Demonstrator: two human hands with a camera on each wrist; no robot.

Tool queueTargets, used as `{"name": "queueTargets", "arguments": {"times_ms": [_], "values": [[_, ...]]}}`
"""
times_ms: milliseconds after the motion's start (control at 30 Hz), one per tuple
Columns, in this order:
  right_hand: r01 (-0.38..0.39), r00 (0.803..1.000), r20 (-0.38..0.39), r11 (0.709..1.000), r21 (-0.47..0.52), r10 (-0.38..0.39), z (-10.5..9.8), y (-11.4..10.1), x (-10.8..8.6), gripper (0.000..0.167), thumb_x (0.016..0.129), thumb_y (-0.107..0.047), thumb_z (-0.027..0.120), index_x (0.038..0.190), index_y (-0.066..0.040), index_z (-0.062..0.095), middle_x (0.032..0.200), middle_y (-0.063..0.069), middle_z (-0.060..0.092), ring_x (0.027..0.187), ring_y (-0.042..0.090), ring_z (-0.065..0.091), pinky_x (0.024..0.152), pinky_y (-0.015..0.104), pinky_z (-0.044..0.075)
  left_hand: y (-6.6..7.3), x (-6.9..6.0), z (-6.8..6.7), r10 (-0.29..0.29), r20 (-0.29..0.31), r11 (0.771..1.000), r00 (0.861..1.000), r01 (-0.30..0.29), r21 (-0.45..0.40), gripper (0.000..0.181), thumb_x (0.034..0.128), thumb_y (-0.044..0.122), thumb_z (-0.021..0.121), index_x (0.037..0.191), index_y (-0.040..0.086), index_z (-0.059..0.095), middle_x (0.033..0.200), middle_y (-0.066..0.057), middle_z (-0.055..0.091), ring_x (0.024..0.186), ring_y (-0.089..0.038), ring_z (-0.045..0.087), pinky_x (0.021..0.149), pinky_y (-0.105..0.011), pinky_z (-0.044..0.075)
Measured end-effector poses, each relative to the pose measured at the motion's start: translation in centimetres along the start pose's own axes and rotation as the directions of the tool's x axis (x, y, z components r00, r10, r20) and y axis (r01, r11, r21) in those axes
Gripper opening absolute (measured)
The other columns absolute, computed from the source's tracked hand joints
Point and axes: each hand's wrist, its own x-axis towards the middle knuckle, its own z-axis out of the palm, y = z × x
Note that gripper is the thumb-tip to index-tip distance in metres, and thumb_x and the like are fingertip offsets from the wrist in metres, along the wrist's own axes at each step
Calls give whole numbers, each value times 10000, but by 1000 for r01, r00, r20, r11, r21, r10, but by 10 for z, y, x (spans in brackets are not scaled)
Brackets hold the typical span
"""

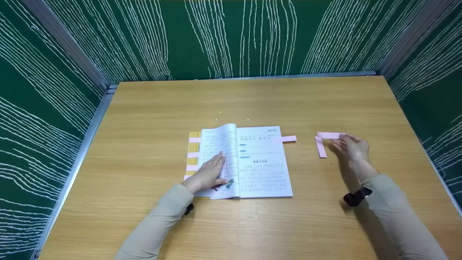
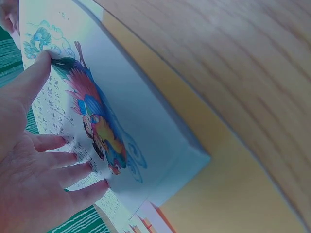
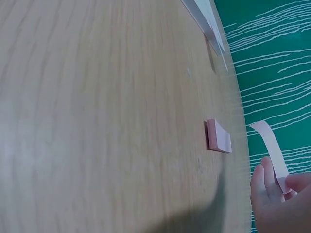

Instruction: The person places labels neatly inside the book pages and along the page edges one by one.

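An open book (image 1: 262,180) with printed pages lies on the table. My left hand (image 1: 209,172) rests on its left page with the fingers straight; in the left wrist view the thumb lies by a coloured drawing (image 2: 99,111). To the right of the book, my right hand (image 1: 355,153) pinches a pink sticky strip (image 1: 330,135) between thumb and fingers. Under the strip's far end lies a small pad of pink sticky notes (image 1: 321,147), which the right wrist view shows as a thick stack (image 3: 218,137). The strip appears lifted clear of the pad there.
Several pink tabs (image 1: 193,155) stick out from the book's left edge over a yellow cover. One more pink tab (image 1: 288,138) juts out from the right page. Tiny white scraps (image 1: 248,119) lie behind the book. Green panels with white lines (image 1: 202,39) border the wooden table (image 1: 144,108).
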Motion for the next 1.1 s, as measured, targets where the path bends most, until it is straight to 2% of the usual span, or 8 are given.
{"name": "queueTargets", "arguments": {"times_ms": [233,567,833,900,1100], "values": [[-34,999,9,999,-8,34,4,-1,-3,47,822,-1,575,858,-29,565,740,85,667,691,194,661,739,287,507,0,-1,-1,5,-6,1000,1000,-5,-3,812,845,403,530,1402,-14,111,1466,-183,24,1338,-301,50,1073,-437,112],[6,991,133,1000,-1,-6,13,4,-10,57,812,-28,603,847,-49,643,774,71,664,723,176,655,715,269,519,0,-1,-2,3,-5,1000,1000,-3,-2,809,844,407,532,1402,-10,120,1467,-181,21,1338,-298,52,1073,-435,113],[41,982,186,999,13,-43,13,9,-8,86,801,-28,618,856,-54,679,738,56,645,679,171,639,691,280,528,0,-1,-2,0,1,1000,1000,0,-5,808,848,410,524,1404,-7,112,1470,-171,19,1340,-295,50,1072,-439,119],[52,983,175,999,-10,-49,13,11,-7,85,796,-39,629,851,-68,687,715,44,636,657,164,633,679,280,529,0,-1,-2,3,-2,1000,1000,-3,-6,803,849,406,525,1403,-8,118,1470,-172,27,1339,-299,57,1070,-443,126],[9,974,226,1000,-14,-5,17,10,-11,78,813,-49,610,845,-67,678,715,60,648,652,166,639,673,266,528,0,-1,-1,3,-9,1000,1000,-3,3,806,846,410,529,1403,-7,121,1469,-173,37,1338,-297,65,1071,-435,129]]}}
